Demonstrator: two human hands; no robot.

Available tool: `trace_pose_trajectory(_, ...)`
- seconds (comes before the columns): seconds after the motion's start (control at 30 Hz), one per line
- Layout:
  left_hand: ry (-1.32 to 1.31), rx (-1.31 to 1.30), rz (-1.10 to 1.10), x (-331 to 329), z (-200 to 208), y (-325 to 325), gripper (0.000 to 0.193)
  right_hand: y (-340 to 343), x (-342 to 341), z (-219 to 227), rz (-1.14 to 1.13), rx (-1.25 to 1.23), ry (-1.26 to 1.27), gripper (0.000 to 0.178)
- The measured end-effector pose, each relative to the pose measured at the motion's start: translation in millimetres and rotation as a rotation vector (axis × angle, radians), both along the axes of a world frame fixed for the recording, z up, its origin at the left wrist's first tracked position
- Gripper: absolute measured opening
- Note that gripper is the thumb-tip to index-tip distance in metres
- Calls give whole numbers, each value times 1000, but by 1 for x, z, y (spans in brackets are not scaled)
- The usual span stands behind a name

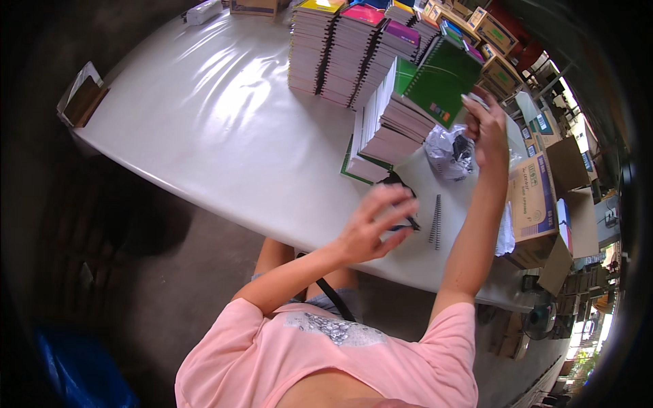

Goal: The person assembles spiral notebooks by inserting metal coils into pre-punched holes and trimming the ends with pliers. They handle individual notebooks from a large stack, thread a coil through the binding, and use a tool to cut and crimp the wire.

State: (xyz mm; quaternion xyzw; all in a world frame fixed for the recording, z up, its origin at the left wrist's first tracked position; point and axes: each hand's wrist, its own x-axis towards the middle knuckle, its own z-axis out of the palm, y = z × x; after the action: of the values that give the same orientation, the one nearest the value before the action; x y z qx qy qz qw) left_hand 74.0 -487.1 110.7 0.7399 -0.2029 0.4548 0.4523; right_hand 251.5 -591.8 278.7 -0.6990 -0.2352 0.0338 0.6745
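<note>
A green spiral notebook (442, 80) stands tilted at the right end of the table. My right hand (484, 126) is at its right edge with curled fingers, seemingly pinching it. My left hand (377, 224), blurred by motion, hovers over the table's front edge with its fingers apart and nothing in them. Below and left of the green notebook rises a stack of white-paged books (394, 126), with green covers showing at its base. A black item (393, 179) lies partly hidden behind my left hand. To its right rest dark wire coils (436, 221).
Tall stacks of spiral notebooks (306, 54) in several cover colours stand at the back. A crumpled clear plastic bag (450, 153) lies beside my right forearm. An open cardboard box (532, 197) sits at the right edge; a small open box (85, 98) is at the far left corner.
</note>
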Motion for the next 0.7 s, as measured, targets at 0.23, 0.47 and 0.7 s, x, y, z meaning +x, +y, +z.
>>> trace_pose_trajectory(0.23, 464, -587, -204, -21, 102, 81, 40, 21, -147, -69, -78, 8, -385, 31)
trace_pose_trajectory(0.47, 586, 582, 364, -38, 18, 115, 27, -34, -148, -144, -29, -187, 59, 42)
trace_pose_trajectory(0.7, 543, 568, 436, -37, -51, 85, 34, -18, -161, -187, -27, -437, 49, 21)
